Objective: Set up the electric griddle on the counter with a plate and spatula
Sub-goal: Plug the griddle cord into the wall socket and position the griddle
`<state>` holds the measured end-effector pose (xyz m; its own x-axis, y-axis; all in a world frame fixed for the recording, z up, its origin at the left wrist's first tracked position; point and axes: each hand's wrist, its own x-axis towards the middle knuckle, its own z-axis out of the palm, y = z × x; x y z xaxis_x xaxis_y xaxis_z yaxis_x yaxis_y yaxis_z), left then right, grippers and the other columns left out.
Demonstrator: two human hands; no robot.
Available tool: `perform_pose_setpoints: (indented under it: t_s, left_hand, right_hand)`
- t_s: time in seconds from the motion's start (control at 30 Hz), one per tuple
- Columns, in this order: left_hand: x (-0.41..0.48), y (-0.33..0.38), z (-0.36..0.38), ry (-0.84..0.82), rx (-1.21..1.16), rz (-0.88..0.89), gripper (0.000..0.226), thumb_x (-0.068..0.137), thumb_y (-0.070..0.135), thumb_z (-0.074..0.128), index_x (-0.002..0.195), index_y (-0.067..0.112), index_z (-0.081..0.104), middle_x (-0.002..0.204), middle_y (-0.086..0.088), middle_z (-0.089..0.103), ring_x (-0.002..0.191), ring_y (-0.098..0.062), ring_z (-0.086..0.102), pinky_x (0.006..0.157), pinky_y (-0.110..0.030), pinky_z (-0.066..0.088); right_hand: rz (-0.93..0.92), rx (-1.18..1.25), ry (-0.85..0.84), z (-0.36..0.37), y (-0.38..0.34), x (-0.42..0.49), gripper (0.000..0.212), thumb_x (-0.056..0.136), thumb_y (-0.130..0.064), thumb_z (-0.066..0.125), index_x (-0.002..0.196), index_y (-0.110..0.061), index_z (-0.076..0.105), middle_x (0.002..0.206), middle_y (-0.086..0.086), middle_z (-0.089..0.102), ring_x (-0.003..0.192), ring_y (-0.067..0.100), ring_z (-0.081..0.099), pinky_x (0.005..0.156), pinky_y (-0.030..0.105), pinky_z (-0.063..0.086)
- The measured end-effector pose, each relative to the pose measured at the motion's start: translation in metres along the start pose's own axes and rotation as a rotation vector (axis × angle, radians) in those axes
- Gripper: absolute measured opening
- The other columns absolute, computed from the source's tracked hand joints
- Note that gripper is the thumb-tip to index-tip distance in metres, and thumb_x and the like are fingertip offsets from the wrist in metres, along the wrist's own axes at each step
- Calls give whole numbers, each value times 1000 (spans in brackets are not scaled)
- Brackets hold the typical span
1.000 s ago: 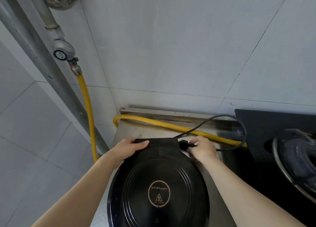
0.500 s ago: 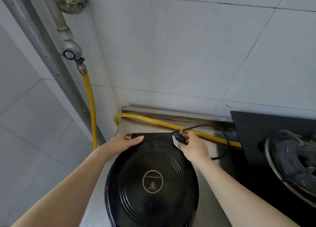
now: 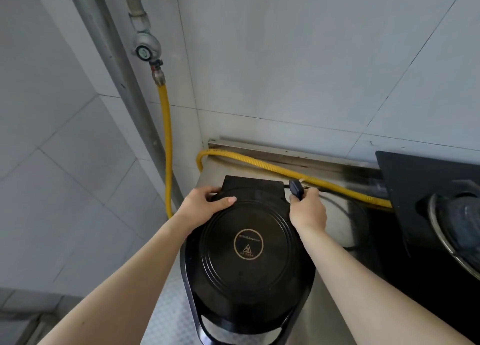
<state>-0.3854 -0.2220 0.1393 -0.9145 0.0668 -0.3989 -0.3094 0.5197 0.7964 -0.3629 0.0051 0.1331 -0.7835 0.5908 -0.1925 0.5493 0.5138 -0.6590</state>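
A round black electric griddle (image 3: 248, 261) with its lid closed lies on the steel counter (image 3: 335, 214), its hinge end toward the wall. My left hand (image 3: 207, 205) rests on the lid's far left edge, thumb laid flat across it. My right hand (image 3: 307, 210) grips the griddle's black power plug (image 3: 296, 187) at the lid's far right corner, plug end pointing up. The black cord (image 3: 350, 209) loops on the counter to the right. No plate or spatula is in view.
A yellow gas hose (image 3: 259, 160) runs down from a wall valve (image 3: 145, 51) and along the back of the counter to a black gas stove (image 3: 415, 188) on the right, which carries a pan (image 3: 462, 214). Tiled walls stand behind and to the left.
My right hand has lifted the plug and turned it upward beside the lid's corner. The cord has slackened onto the counter. My left hand has stayed on the lid edge.
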Motion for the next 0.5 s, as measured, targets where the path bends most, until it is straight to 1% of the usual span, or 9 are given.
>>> perform_pose_setpoints:
  t_s: [0.07, 0.1, 0.2, 0.27, 0.3, 0.33, 0.37, 0.43, 0.5]
  left_hand:
    - [-3, 1, 2, 16, 38, 3, 74, 72, 59, 67, 134, 24, 48, 131, 0, 55, 119, -18, 51, 85, -27, 39]
    - [-4, 3, 1, 28, 71, 14, 74, 73, 58, 66, 135, 23, 47, 132, -1, 56, 120, -20, 52, 86, -28, 41]
    - [-10, 25, -5, 79, 153, 84, 69, 77, 56, 64, 134, 22, 48, 131, -1, 57, 119, -19, 53, 95, -34, 45]
    - [-16, 54, -12, 113, 194, 185, 63, 79, 54, 63, 132, 22, 49, 131, 1, 57, 120, -18, 53, 98, -36, 46]
    - [-18, 70, -17, 128, 212, 241, 60, 81, 52, 63, 131, 23, 50, 131, 2, 57, 120, -17, 52, 98, -35, 45]
    - [-21, 88, -21, 143, 228, 301, 58, 81, 51, 63, 131, 23, 51, 131, 2, 57, 119, -16, 52, 97, -33, 45]
    - [-26, 110, -25, 158, 246, 362, 56, 82, 50, 63, 130, 24, 51, 131, 3, 57, 119, -15, 52, 94, -31, 44]
    - [-35, 148, -33, 196, 289, 462, 52, 84, 48, 61, 129, 26, 51, 132, 3, 55, 118, -14, 51, 90, -28, 42]
    - [-44, 185, -39, 239, 329, 555, 49, 85, 45, 60, 129, 26, 51, 133, 2, 53, 119, -14, 50, 90, -28, 40]
  right_hand:
    - [-57, 13, 48, -5, 1, -3, 12, 94, -22, 57, 100, -13, 52, 97, 8, 65, 90, 31, 62, 68, 32, 40]
    - [-96, 20, 85, -10, 0, -4, 10, 92, -21, 58, 95, -13, 54, 93, 6, 65, 88, 30, 62, 67, 32, 41]
    - [-212, 91, 175, -36, -13, -7, 12, 91, -20, 61, 85, -10, 56, 84, 4, 66, 84, 28, 65, 68, 32, 45]
    - [-284, 157, 186, -62, -31, -5, 13, 92, -19, 60, 87, -7, 58, 88, 8, 70, 85, 29, 68, 73, 37, 51]
    - [-313, 187, 195, -74, -42, -4, 12, 92, -19, 59, 91, -7, 59, 91, 8, 71, 86, 28, 68, 74, 37, 52]
    - [-341, 231, 221, -89, -55, -3, 12, 91, -18, 60, 97, -7, 60, 93, 6, 71, 86, 25, 67, 71, 33, 51]
    - [-370, 285, 255, -106, -68, -3, 16, 90, -17, 63, 103, -9, 59, 93, 2, 70, 84, 20, 64, 65, 24, 47]
    - [-412, 386, 304, -137, -95, -3, 27, 85, -19, 68, 109, -11, 58, 87, -5, 64, 80, 12, 57, 56, 5, 33]
    - [-459, 463, 303, -169, -121, -3, 28, 83, -21, 70, 108, -15, 59, 86, -7, 63, 80, 12, 59, 55, 3, 37]
